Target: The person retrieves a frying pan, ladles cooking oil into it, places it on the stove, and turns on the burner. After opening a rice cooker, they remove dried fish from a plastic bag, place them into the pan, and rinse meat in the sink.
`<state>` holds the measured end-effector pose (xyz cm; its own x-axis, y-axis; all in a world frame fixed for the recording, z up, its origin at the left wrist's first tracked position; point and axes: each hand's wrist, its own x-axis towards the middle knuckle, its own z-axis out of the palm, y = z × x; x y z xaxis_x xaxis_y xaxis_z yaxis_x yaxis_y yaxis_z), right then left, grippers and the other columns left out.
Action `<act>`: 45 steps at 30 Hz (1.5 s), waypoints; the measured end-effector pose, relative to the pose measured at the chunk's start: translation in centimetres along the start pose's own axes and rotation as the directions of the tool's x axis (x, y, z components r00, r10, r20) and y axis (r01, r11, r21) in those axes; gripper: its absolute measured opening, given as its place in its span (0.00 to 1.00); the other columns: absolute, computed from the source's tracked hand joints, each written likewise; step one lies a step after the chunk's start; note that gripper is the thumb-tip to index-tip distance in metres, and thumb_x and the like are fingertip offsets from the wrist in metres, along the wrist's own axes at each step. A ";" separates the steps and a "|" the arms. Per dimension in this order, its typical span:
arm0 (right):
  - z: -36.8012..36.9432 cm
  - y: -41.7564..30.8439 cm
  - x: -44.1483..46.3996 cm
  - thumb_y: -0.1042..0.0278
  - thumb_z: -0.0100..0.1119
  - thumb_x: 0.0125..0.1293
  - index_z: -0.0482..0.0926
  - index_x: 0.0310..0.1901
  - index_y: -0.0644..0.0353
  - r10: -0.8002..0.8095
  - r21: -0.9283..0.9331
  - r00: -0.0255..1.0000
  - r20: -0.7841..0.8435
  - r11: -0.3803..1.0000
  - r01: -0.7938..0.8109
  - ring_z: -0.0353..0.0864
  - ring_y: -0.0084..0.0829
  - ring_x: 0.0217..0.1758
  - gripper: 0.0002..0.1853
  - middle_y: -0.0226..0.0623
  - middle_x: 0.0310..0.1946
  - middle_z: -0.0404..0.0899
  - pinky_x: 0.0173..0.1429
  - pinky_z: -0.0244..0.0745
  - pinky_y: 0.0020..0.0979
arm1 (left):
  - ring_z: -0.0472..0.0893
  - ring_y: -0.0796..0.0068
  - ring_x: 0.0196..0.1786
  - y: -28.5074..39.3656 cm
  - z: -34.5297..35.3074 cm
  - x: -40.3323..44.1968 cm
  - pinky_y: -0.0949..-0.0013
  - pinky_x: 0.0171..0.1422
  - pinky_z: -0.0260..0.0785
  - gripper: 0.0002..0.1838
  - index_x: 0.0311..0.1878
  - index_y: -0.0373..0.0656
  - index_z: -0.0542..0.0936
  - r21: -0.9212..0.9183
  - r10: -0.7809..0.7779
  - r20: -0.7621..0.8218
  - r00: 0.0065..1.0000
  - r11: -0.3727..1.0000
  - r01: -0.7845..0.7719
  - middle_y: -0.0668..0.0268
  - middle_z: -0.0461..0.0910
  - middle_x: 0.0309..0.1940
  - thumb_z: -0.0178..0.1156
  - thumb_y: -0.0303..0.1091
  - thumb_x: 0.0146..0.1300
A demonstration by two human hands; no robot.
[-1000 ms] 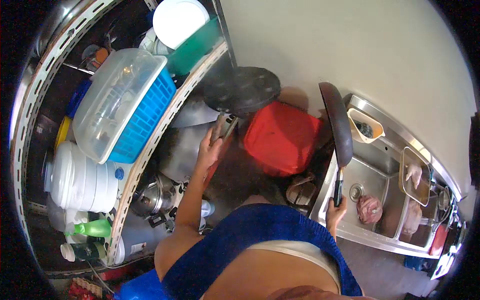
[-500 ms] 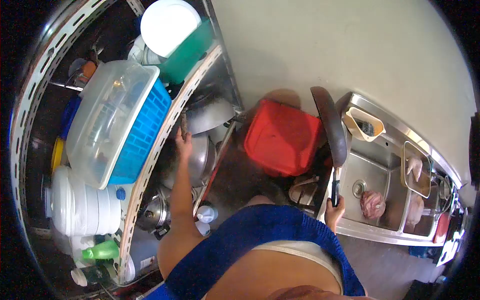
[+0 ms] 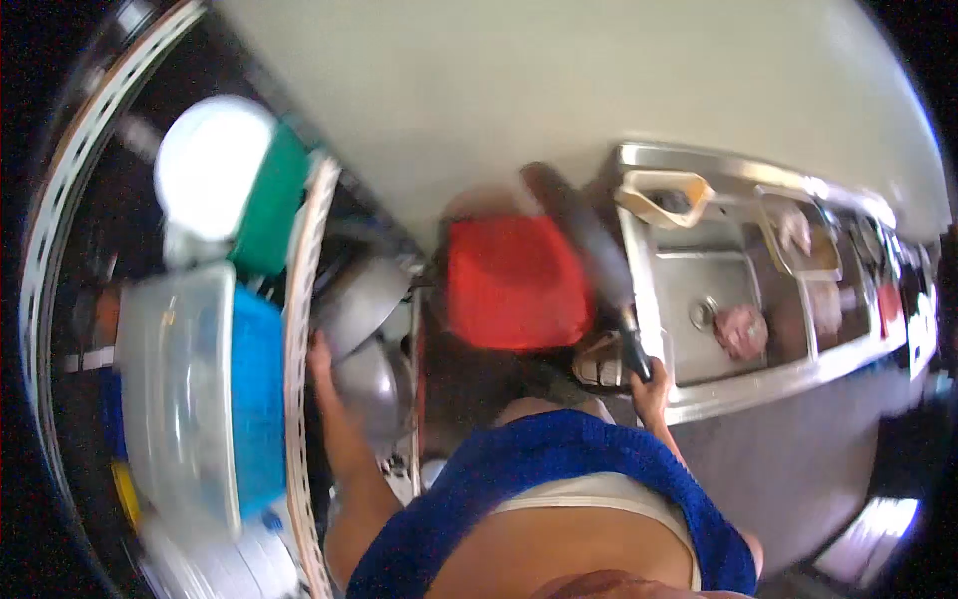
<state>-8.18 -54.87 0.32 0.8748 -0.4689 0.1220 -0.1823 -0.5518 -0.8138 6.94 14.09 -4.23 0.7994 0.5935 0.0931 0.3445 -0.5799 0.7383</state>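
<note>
My right hand point(image 3: 651, 391) is closed round the black handle of a dark frying pan point(image 3: 589, 240), which tilts on its side between the red stool-like item point(image 3: 517, 285) and the sink. My left hand point(image 3: 319, 354) reaches in at the shelf's edge, beside metal bowls point(image 3: 367, 384). Its fingers are blurred and partly hidden by the shelf edge, so what they hold cannot be made out. Pinkish meat point(image 3: 740, 331) lies in the sink basin point(image 3: 689, 275).
The shelf rack point(image 3: 299, 399) on the left carries a clear-lidded blue basket point(image 3: 257, 399), a green container point(image 3: 269, 205) and white plates point(image 3: 215, 165). A cream tub point(image 3: 664, 198) sits at the sink's corner. A sandal point(image 3: 599, 364) is on the floor.
The view has swung round. A dark, flat round pan seen earlier in my left hand has gone in among the shelf's metalware. My right hand keeps its hold on the frying pan.
</note>
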 end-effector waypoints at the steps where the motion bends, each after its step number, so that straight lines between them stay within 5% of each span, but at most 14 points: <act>1: 0.4 1.3 -0.1 0.69 0.62 0.50 0.76 0.42 0.63 0.140 0.064 0.985 0.098 0.987 -0.147 0.77 0.40 0.26 0.16 0.49 0.25 0.78 0.35 0.72 0.39 | 0.64 0.58 0.71 -4.9 0.6 3.7 0.63 0.78 0.45 0.26 0.65 0.36 0.70 0.266 0.309 0.116 0.944 0.906 -0.329 0.52 0.67 0.67 0.45 0.45 0.73; 2: 0.3 0.4 -0.2 0.67 0.63 0.50 0.77 0.45 0.63 0.131 0.025 0.990 0.056 0.991 -0.132 0.80 0.47 0.31 0.19 0.52 0.30 0.80 0.40 0.74 0.41 | 0.78 0.50 0.48 -5.5 0.2 4.1 0.57 0.52 0.69 0.32 0.68 0.46 0.66 0.547 0.857 0.126 0.500 0.360 -0.756 0.53 0.80 0.46 0.53 0.20 0.57; 4: -0.4 -1.0 -0.3 0.63 0.66 0.49 0.77 0.47 0.62 0.237 0.061 0.969 0.073 0.968 -0.242 0.83 0.47 0.41 0.23 0.53 0.35 0.82 0.47 0.76 0.39 | 0.75 0.55 0.26 -4.3 -0.3 5.1 0.53 0.33 0.67 0.33 0.68 0.49 0.67 0.399 0.866 0.225 0.446 0.336 -0.853 0.53 0.76 0.23 0.55 0.20 0.56; 7: -1.1 -1.9 -0.5 0.68 0.61 0.49 0.77 0.42 0.64 0.101 0.055 0.994 -0.031 0.994 -0.099 0.82 0.38 0.33 0.17 0.49 0.28 0.79 0.39 0.75 0.38 | 0.75 0.54 0.29 -1.9 0.6 4.9 0.53 0.36 0.67 0.34 0.69 0.49 0.66 0.320 0.487 0.155 0.860 0.799 -0.510 0.52 0.76 0.27 0.55 0.21 0.56; 10: -1.3 -1.1 -1.1 0.68 0.61 0.49 0.78 0.43 0.63 0.162 0.014 0.987 -0.009 0.987 -0.162 0.83 0.42 0.36 0.18 0.50 0.31 0.80 0.42 0.75 0.38 | 0.75 0.54 0.32 0.1 1.6 4.0 0.53 0.39 0.67 0.35 0.70 0.50 0.65 0.379 0.298 0.097 0.950 0.871 -0.312 0.52 0.75 0.30 0.56 0.22 0.55; 17: -2.6 -2.9 -2.6 0.67 0.62 0.49 0.78 0.46 0.63 0.054 0.067 0.991 -0.123 0.997 -0.046 0.83 0.48 0.40 0.20 0.54 0.35 0.81 0.46 0.76 0.39 | 0.75 0.53 0.39 3.1 2.5 2.0 0.54 0.45 0.67 0.38 0.71 0.50 0.61 0.534 0.266 -0.055 0.962 0.822 -0.197 0.50 0.74 0.38 0.58 0.25 0.54; 22: -5.6 -2.9 -3.5 0.66 0.63 0.49 0.77 0.48 0.63 0.228 0.077 0.966 -0.124 0.973 -0.219 0.83 0.48 0.41 0.22 0.54 0.36 0.81 0.46 0.76 0.40 | 0.75 0.52 0.43 5.4 2.7 0.2 0.55 0.49 0.67 0.40 0.72 0.51 0.59 0.610 0.307 -0.202 0.930 0.782 -0.125 0.49 0.73 0.44 0.59 0.27 0.53; 30: -14.6 0.6 -5.3 0.64 0.65 0.52 0.77 0.47 0.62 0.132 0.152 0.948 -0.290 0.984 -0.091 0.83 0.37 0.31 0.20 0.49 0.28 0.81 0.38 0.76 0.37 | 0.75 0.51 0.51 11.4 3.2 -5.4 0.56 0.56 0.67 0.44 0.74 0.52 0.56 0.626 0.372 -0.396 0.840 0.778 -0.050 0.47 0.72 0.53 0.61 0.31 0.52; 36: -22.5 4.9 -5.8 0.67 0.66 0.52 0.77 0.46 0.63 0.119 0.193 0.915 -0.387 0.980 -0.046 0.76 0.25 0.27 0.19 0.39 0.24 0.77 0.35 0.72 0.31 | 0.74 0.50 0.57 18.4 10.4 -13.0 0.56 0.61 0.67 0.47 0.75 0.52 0.53 0.584 0.246 -0.333 0.910 0.812 -0.006 0.46 0.70 0.60 0.63 0.33 0.51; 37: -23.8 5.5 -6.0 0.68 0.66 0.52 0.77 0.46 0.63 0.156 0.236 0.894 -0.421 0.970 -0.058 0.76 0.25 0.28 0.19 0.38 0.25 0.78 0.36 0.72 0.30 | 0.62 0.40 0.67 18.4 12.8 -13.0 0.33 0.61 0.59 0.50 0.76 0.66 0.40 0.648 0.142 -0.304 0.942 0.755 0.096 0.49 0.51 0.72 0.61 0.47 0.56; 39: -26.5 7.1 -6.7 0.70 0.65 0.52 0.78 0.45 0.63 0.217 0.258 0.862 -0.459 0.961 -0.105 0.78 0.23 0.34 0.17 0.35 0.30 0.80 0.40 0.73 0.28 | 0.63 0.41 0.67 22.0 17.8 -18.6 0.34 0.61 0.59 0.52 0.76 0.66 0.42 0.436 0.456 -0.335 0.824 0.851 -0.293 0.43 0.53 0.71 0.62 0.44 0.53; 40: -27.9 8.0 -7.1 0.70 0.65 0.52 0.78 0.45 0.63 0.217 0.248 0.863 -0.457 0.962 -0.111 0.78 0.23 0.34 0.17 0.35 0.30 0.80 0.40 0.73 0.28 | 0.65 0.41 0.66 26.0 19.6 -21.7 0.38 0.63 0.60 0.49 0.76 0.58 0.48 0.480 0.390 -0.273 0.879 0.847 -0.227 0.42 0.58 0.68 0.63 0.42 0.52; 42: -30.2 9.5 -7.9 0.70 0.65 0.52 0.78 0.44 0.63 0.233 0.330 0.774 -0.589 0.943 -0.033 0.77 0.23 0.34 0.16 0.34 0.29 0.79 0.40 0.73 0.28 | 0.65 0.41 0.65 30.4 24.4 -25.0 0.43 0.67 0.58 0.44 0.70 0.39 0.58 0.275 0.699 -0.275 0.660 0.715 -0.643 0.42 0.64 0.63 0.65 0.37 0.50; 45: -34.5 13.7 -9.9 0.70 0.64 0.52 0.76 0.40 0.63 0.290 0.347 0.762 -0.578 0.933 -0.092 0.72 0.22 0.30 0.14 0.33 0.26 0.76 0.37 0.70 0.28 | 0.55 0.42 0.71 40.9 28.8 -35.9 0.42 0.74 0.45 0.42 0.70 0.32 0.56 0.040 0.790 -0.284 0.544 0.576 -0.816 0.41 0.56 0.68 0.64 0.33 0.53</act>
<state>-34.82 -81.59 7.57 0.3543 -0.9165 0.1855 -0.0945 -0.2324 -0.9680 6.44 -47.01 3.40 0.5674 0.0231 0.8231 -0.4343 -0.8409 0.3230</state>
